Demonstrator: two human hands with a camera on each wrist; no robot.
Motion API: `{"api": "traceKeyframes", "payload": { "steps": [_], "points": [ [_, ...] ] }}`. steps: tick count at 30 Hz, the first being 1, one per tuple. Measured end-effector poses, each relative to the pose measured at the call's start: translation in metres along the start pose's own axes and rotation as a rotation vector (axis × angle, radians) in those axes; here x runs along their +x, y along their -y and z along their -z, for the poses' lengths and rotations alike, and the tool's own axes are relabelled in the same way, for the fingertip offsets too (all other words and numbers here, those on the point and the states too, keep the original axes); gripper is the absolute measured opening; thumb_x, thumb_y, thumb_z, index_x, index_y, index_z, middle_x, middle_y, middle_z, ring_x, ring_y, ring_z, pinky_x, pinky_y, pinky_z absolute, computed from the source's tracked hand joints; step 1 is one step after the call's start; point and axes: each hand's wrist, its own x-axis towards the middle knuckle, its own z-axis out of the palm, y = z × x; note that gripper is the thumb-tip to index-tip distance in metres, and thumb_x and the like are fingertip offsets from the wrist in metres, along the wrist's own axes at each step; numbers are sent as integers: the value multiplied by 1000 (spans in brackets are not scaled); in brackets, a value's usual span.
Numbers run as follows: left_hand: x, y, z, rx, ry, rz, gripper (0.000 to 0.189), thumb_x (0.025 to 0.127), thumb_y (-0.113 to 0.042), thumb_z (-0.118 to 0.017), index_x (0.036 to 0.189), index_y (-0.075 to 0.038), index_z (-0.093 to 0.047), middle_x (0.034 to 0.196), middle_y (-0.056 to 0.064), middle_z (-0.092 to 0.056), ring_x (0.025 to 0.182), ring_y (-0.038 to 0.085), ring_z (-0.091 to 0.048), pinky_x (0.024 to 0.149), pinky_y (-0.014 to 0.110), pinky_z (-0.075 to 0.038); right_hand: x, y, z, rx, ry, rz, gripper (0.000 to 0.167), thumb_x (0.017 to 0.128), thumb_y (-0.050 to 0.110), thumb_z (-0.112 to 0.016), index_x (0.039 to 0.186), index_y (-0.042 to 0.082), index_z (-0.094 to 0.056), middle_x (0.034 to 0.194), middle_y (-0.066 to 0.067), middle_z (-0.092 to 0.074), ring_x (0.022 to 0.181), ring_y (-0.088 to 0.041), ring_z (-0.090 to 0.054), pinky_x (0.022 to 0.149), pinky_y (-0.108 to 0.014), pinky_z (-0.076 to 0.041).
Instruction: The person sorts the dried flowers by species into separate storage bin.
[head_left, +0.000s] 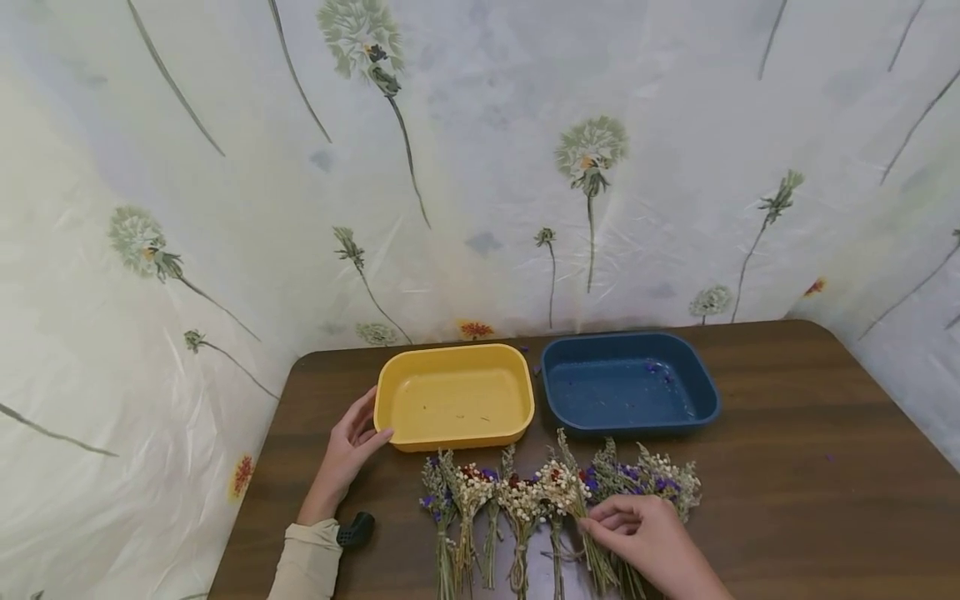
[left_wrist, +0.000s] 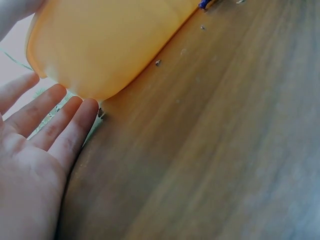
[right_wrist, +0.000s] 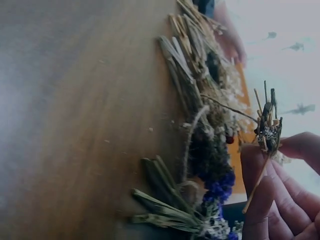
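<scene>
My left hand (head_left: 352, 446) touches the left end of the yellow tray (head_left: 392, 433), with its thumb at the near corner. In the left wrist view its fingers (left_wrist: 55, 120) reach out almost straight to the tray's outer wall. My right hand (head_left: 645, 529) pinches a bundle of dried flowers (head_left: 592, 542) by its stems, between thumb and fingertips. The right wrist view shows the cut stem ends (right_wrist: 269, 125) of this bundle pointing toward the camera. Beside it, several tied dried-flower bunches (head_left: 520, 508) lie in a row, with white, purple and red blossoms.
A blue tray (head_left: 553, 400) stands right of the yellow one, with small purple bits inside. Both sit near the back of the brown wooden table (head_left: 795, 467). A floral sheet (head_left: 480, 167) hangs behind. A small dark object (head_left: 356, 531) is beside my left wrist.
</scene>
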Motion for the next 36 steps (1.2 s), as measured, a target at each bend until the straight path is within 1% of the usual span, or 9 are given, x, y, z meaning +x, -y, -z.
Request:
{"api": "traceKeyframes", "payload": {
  "steps": [4,7,13,16,19,23,26,33,36],
  "points": [
    [-1,1,0,3,5,-5,72,98,-8,-71,161,-18,-38,165,12,-38,150,34,-40,99,13,-51,3,5,3,10,18,18,24,89,36,-81,91,13,-79,83,2,-78,73,-5,-72,68,-22,-58],
    [-1,0,0,3,5,-10,72,98,-9,-71,161,-18,-38,165,13,-39,149,35,-40,98,13,-51,7,9,6,8,24,51,23,89,36,-80,90,13,-79,83,2,-78,73,-5,-72,69,-22,-58],
    [0,0,0,1,2,3,72,98,-8,-71,161,-17,-37,165,12,-38,150,34,-40,99,13,-51,16,18,8,-19,-26,154,17,89,33,-81,89,16,-79,81,4,-78,71,-1,-71,69,-21,-58],
    [0,-1,0,7,-4,7,72,98,-7,-70,161,-17,-37,165,12,-38,150,33,-40,99,13,-50,21,23,10,-16,-31,158,19,89,34,-81,89,15,-79,82,4,-79,72,-2,-71,70,-21,-58],
    [0,-1,-1,4,-9,7,72,97,-5,-70,160,-16,-38,165,12,-39,150,33,-40,98,13,-51,25,28,11,-5,-27,133,20,89,35,-82,90,15,-79,83,3,-78,75,-4,-72,72,-22,-59],
    [0,0,-1,3,-11,4,72,97,-3,-69,160,-16,-38,165,13,-38,149,34,-40,98,13,-51,31,32,11,-12,-44,127,20,88,37,-82,90,17,-79,83,5,-78,75,-4,-73,73,-22,-59],
    [0,1,-1,3,-11,4,72,97,-4,-70,160,-17,-38,165,13,-38,149,35,-40,98,13,-51,36,36,12,-26,-50,134,19,89,38,-81,90,19,-79,83,6,-78,75,-4,-73,73,-22,-58],
    [0,1,0,6,-10,8,72,97,-3,-69,160,-18,-39,165,12,-39,149,33,-41,98,13,-51,46,45,15,-19,-32,190,18,90,37,-80,91,19,-80,85,5,-79,77,-5,-73,73,-24,-59],
    [0,0,-1,6,-10,8,72,97,-5,-70,160,-19,-39,165,11,-40,149,33,-41,98,14,-51,50,50,16,-18,-31,198,17,91,37,-80,92,20,-80,86,5,-79,78,-6,-74,74,-25,-59]
  ]
}}
